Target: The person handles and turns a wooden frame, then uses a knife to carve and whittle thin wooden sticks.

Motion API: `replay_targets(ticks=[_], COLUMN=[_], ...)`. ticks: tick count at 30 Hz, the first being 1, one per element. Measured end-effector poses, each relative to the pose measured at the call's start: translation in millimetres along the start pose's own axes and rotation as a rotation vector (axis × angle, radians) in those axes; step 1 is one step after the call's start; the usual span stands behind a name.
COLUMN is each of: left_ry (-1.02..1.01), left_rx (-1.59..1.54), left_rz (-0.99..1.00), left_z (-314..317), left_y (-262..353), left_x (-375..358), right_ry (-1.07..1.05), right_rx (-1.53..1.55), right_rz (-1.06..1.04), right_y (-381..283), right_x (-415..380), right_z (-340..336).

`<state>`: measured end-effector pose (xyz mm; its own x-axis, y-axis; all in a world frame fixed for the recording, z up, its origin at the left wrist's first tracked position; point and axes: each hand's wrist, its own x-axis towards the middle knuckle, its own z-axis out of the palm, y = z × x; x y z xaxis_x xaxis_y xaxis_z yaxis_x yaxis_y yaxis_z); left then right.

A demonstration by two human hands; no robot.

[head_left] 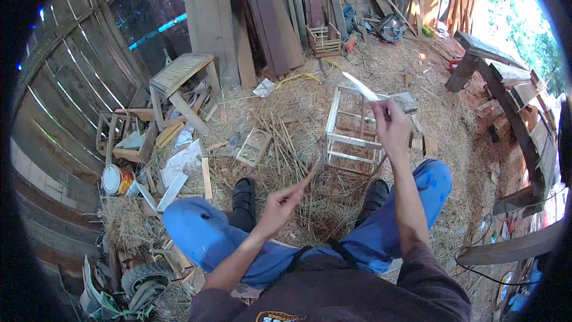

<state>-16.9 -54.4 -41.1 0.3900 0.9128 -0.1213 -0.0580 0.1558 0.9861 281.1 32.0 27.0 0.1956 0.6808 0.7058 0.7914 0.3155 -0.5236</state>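
My right hand [391, 128] is raised over a small wooden slatted frame [351, 139] on the ground. Its fingers are closed on a pale pointed strip [360, 86], which points up and to the left; I cannot make out its material. Lower and to the left, my left hand [279, 207] pinches a thin brown stick [309, 179] that slants up toward the frame. The two held pieces are apart. The frame stands between and beyond my feet, with light bars and open sides.
Straw and shavings cover the ground. A small wooden table [182, 73] stands at the left above scrap wood, near a paint can [112, 179]. Planks [208, 18] lean at the back beside a slatted crate [325, 40]. A tire [146, 280] lies lower left; a curved timber bench [515, 110] is at right.
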Motion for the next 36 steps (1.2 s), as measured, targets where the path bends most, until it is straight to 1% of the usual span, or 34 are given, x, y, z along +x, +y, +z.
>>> replay_targets(ticks=[1,3,4,6,7,8,9,11,12,15,16,18,22,25,27,31,36], left_ry=[0.05,0.184,0.184,0.171,0.159,0.236,0.222,0.193,0.179,0.145,0.124,0.128,0.071,0.085,0.063,-0.013,-0.033], left_rx=[-0.029,-0.177,-0.219,-0.309,-0.35,-0.32,-0.299,-0.261,-0.227,-0.315,-0.364,-0.357,-0.422,-0.416,-0.468,-0.532,-0.591], left_rz=[0.052,-0.037,-0.052,-0.047,-0.053,-0.1,-0.065,0.009,0.0,-0.024,-0.049,-0.038,0.013,-0.045,-0.037,-0.048,-0.138], left_z=[-0.8,-6.8,-8.5,-15.7,-17.9,-15.6,-13.1,-8.8,-6.6,-1.7,-1.9,-1.3,-7.1,-8.0,-8.2,-9.3,-9.6], left_y=[0.0,11.5,18.0,16.7,19.0,20.9,18.8,11.8,10.8,10.6,11.4,8.7,16.1,18.9,20.0,28.1,35.8], left_x=[5.8,11.2,11.0,13.8,13.4,13.2,14.6,19.8,23.1,23.3,22.9,23.2,18.1,16.4,17.3,17.7,18.4], right_ry=[0.006,-0.079,-0.123,-0.227,-0.277,-0.329,-0.384,-0.412,-0.425,-0.441,-0.435,-0.417,-0.377,-0.366,-0.325,-0.329,-0.315], right_rx=[-0.022,0.032,0.068,0.204,0.225,0.241,0.253,0.272,0.281,0.315,0.315,0.317,0.275,0.231,0.215,0.186,0.132], right_rz=[0.004,-0.076,-0.121,-0.343,-0.382,-0.418,-0.452,-0.51,-0.542,-0.53,-0.56,-0.618,-0.637,-0.629,-0.657,-0.676,-0.701], right_y=[0.9,-20.6,-33.5,-33.9,-44.1,-53.8,-60.8,-68.6,-70.1,-67.2,-67.0,-66.4,-52.6,-48.9,-50.7,-47.0,-46.0], right_x=[3.9,-18.9,-30.8,-47.4,-51.9,-56.8,-61.7,-69.8,-71.5,-64.9,-61.2,-53.0,-46.9,-48.9,-47.4,-46.0,-39.7], right_z=[-7.0,-4.0,1.0,29.6,37.0,42.5,45.3,48.4,48.8,46.7,45.6,42.8,42.9,37.8,36.8,38.0,35.6])
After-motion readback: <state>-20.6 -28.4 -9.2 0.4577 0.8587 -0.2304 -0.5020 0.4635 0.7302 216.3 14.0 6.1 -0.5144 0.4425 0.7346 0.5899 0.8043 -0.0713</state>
